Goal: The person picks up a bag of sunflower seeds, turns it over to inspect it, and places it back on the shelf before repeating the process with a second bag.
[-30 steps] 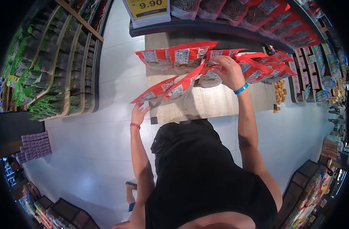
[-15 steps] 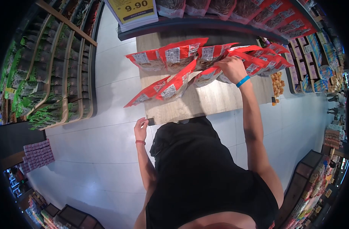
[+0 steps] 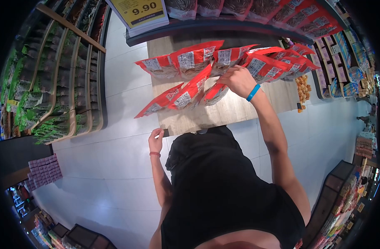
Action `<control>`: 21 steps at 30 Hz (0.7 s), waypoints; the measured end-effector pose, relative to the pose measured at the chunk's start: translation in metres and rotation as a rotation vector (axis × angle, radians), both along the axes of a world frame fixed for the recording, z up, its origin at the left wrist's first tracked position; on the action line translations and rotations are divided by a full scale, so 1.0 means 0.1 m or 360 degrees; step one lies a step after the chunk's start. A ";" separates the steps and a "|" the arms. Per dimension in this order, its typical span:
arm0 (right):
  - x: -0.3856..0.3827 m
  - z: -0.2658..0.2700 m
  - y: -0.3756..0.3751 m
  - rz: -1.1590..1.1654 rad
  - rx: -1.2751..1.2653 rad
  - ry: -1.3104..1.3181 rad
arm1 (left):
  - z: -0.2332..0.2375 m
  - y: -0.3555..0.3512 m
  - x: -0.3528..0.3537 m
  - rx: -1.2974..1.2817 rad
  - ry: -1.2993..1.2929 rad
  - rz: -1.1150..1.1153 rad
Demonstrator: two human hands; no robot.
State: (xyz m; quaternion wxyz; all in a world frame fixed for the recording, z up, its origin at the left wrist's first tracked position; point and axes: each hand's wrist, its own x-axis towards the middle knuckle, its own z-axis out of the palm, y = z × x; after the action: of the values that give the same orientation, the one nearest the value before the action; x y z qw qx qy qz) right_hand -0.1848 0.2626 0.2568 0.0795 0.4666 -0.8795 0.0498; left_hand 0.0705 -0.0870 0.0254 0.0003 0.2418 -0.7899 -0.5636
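My right hand [image 3: 239,82], with a blue wristband, is closed on the top edge of a red and clear food bag [image 3: 215,93] at the front of the wooden table [image 3: 231,114]. Two more such bags, one a red bag [image 3: 191,92], lean to its left. Behind them stands a row with another red bag [image 3: 193,60]. To the right of my hand, several bags crowd together, among them a red bag [image 3: 264,66]. At the table's front left corner is my left hand [image 3: 156,141], its fingers loosely curled beside the black corner piece [image 3: 165,133], with nothing visible in them.
Above the table's back runs a dark shelf [image 3: 215,27] with several red bags and a yellow price sign [image 3: 142,12]. Green packages fill a rack [image 3: 65,87] on the left. Orange items [image 3: 303,89] show past the table's right end. A pale tiled floor [image 3: 115,166] surrounds the table.
My right hand has moved left and slightly toward me, drawing the front bag left with it. A bag behind it on the right shows more. My left hand has barely shifted.
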 end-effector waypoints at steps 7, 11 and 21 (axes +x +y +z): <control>0.06 -0.03 0.01 -0.0074 -0.0048 0.0036 | 0.03 0.02 0.00 -0.0030 -0.0076 -0.0093; 0.04 -0.03 0.02 -0.0074 -0.0007 0.0101 | -0.02 -0.01 0.00 -0.0086 -0.0021 -0.0155; 0.06 -0.07 -0.08 -0.0070 -0.0038 0.0032 | 0.01 -0.04 0.00 -0.0056 -0.0036 -0.0153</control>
State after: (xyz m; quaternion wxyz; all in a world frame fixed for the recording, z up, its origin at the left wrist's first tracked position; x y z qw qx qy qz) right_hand -0.1792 0.2548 0.2500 0.0949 0.4467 -0.8880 0.0538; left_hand 0.0702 -0.0906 0.0267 -0.0315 0.2100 -0.8103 -0.5462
